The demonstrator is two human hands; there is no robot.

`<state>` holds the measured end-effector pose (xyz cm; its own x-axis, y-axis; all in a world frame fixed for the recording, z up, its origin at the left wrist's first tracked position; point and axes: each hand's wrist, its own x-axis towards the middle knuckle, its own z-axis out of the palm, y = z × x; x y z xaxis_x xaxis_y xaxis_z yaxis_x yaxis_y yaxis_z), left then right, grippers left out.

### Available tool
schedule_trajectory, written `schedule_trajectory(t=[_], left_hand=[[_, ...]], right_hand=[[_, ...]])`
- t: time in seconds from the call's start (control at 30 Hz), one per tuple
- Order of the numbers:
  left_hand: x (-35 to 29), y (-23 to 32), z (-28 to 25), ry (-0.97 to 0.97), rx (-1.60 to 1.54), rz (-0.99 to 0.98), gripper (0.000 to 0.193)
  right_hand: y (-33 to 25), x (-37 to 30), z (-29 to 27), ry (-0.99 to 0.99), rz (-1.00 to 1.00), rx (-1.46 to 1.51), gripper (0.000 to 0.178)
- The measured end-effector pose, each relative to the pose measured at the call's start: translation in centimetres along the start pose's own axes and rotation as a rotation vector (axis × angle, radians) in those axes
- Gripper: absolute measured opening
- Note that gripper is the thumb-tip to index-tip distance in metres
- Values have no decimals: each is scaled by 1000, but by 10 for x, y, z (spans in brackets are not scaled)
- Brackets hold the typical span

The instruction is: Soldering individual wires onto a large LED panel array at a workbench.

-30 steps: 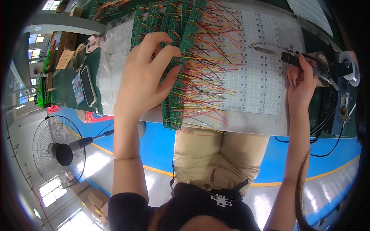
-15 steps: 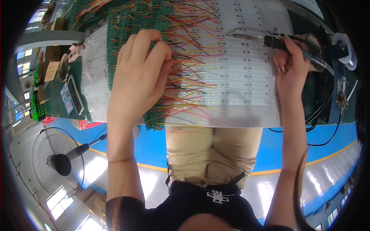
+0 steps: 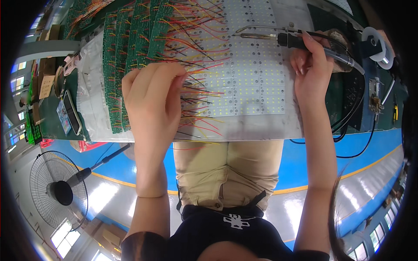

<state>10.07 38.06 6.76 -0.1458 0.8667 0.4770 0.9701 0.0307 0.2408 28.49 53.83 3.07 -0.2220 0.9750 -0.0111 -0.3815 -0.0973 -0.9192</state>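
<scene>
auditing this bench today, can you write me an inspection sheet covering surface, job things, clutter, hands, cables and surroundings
Surface: green tabletop, partly under a greyish-white sheet.
Job's things: long narrow green circuit boards with red, yellow and black wires, beside flat white dotted panels.
Clutter: dark-screened rectangular phone left; round white spool right.
Hands: right hand holds a black-handled, metal-tipped soldering tool; left hand bent at the wires, grip unclear.
Cables: black cables at right, looping past the near edge.
Surroundings: black round-caged fan; blue floor, yellow line.

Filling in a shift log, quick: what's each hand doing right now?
Left hand: curled by the coloured wires; whether it grips one cannot be told.
Right hand: closed, holding the soldering iron.
</scene>
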Motion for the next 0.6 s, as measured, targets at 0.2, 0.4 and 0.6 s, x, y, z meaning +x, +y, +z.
schedule_trajectory(t=[0.2,0.4,0.6], left_hand=[[-1,11,10,136,-176,-134,16],[-5,17,10,257,-175,-129,21],[-9,9,5,569,-179,-160,21]], right_hand=[[0,0,-1,14,-2,22,14],[1,0,-2,-11,-10,48,16],[0,1,-2,-1,3,4,13]])
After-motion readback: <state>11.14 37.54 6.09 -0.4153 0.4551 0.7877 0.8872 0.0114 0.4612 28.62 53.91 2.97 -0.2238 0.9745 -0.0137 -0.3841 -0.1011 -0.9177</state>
